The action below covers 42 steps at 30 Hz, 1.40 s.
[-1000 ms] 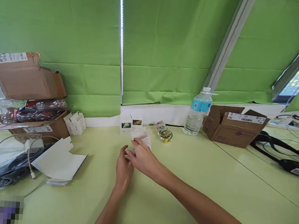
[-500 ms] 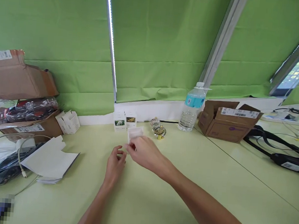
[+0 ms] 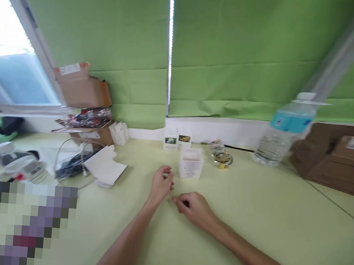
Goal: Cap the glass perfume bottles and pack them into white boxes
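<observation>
A small white box with printed text on its front stands upright on the pale green table, its top open. Just left of it is my left hand, fingers loosely bent and apart, with nothing seen in them. Nearer to me, my right hand is curled with thumb and fingers drawn together in a pinch, clear of the box. Whether anything small is between those fingertips is hidden. Behind the box, two white picture boxes stand against the wall. Metal rings with a gold-coloured part lie to the right.
A water bottle and a brown carton stand at the right. At the left are stacked cartons, another white box, white paper and cables. A pixelated patch covers the lower left.
The view has swung left, so things appear further right. My right hand has come away from the white box, back towards me, and the box now stands untouched.
</observation>
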{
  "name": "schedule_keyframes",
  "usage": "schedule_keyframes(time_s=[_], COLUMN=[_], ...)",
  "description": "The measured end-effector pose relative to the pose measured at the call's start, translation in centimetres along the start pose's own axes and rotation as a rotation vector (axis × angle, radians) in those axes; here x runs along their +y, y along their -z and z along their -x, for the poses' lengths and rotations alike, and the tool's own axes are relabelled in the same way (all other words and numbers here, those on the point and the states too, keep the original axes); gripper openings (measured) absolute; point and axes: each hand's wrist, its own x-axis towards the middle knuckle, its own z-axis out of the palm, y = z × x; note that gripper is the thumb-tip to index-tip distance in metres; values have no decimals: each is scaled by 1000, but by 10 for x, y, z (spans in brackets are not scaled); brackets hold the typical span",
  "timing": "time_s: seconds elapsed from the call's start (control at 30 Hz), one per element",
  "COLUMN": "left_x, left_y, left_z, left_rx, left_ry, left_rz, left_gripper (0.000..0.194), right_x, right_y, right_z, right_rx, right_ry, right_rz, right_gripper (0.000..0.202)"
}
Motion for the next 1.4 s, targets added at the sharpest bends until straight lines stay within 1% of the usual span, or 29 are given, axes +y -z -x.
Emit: schedule_keyframes(time_s=[0.1, 0.2, 0.3, 0.37, 0.4, 0.47, 0.57, 0.63, 0.7, 0.77, 0.87, 0.97, 1.03, 1.1, 1.17, 1.27, 1.33, 1.4], left_x=[14, 31, 43, 43, 41, 34, 23, 16, 10, 3, -6, -13, -17, -17, -14, 0, 13, 25], left_y=[15, 41, 77, 107, 123, 154, 195, 215, 228, 237, 243, 245, 244, 243, 240, 234, 228, 220], left_z=[-6, -12, -9, -3, 1, 7, 10, 9, 6, 4, 3, 3, 2, 3, 4, 8, 12, 17], left_rx=[44, 102, 173, 240, 297, 549, 852, 961, 1008, 1013, 993, 981, 964, 941, 914, 884, 896, 941], left_ry=[-42, -108, -175, -210, -230, -333, -393, -376, -320, -260, -222, -208, -192, -205, -248, -315, -372, -443], left_rz=[-40, -86, -148, -188, -219, -418, -600, -727, -829, -893, -946, -968, -974, -976, -974, -921, -824, -712], left_gripper=[26, 25, 23, 21, 21, 21, 24, 28, 36, 41, 35, 24, 21, 20, 21, 25, 28, 28], right_x=[1, 2, 3, 4, 5, 6, 6, 5, 4, 3, 4, 5, 6, 6, 6, 5, 4, 4], right_y=[0, -3, -6, -8, -8, -9, -9, -9, -8, -8, -9, -11, -12, -12, -12, -11, -12, -13], right_z=[1, 1, 2, 1, 1, 0, 0, 0, 0, 0, 0, 0, 0, 0, 0, 0, 0, 0], right_rx=[5, -2, 2, -1, -4, -2, -4, -12, -20, -16, 4, 3, -6, -11, -10, 2, 11, 20], right_ry=[36, 44, 44, 54, 62, 71, 62, 57, 59, 60, 56, 62, 59, 51, 50, 57, 62, 66], right_rz=[25, 53, 85, 105, 112, 124, 127, 123, 115, 111, 107, 110, 115, 122, 131, 148, 157, 164], right_gripper=[47, 48, 48, 48, 48, 48, 48, 47, 47, 46, 46, 46, 46, 47, 47, 48, 48, 48])
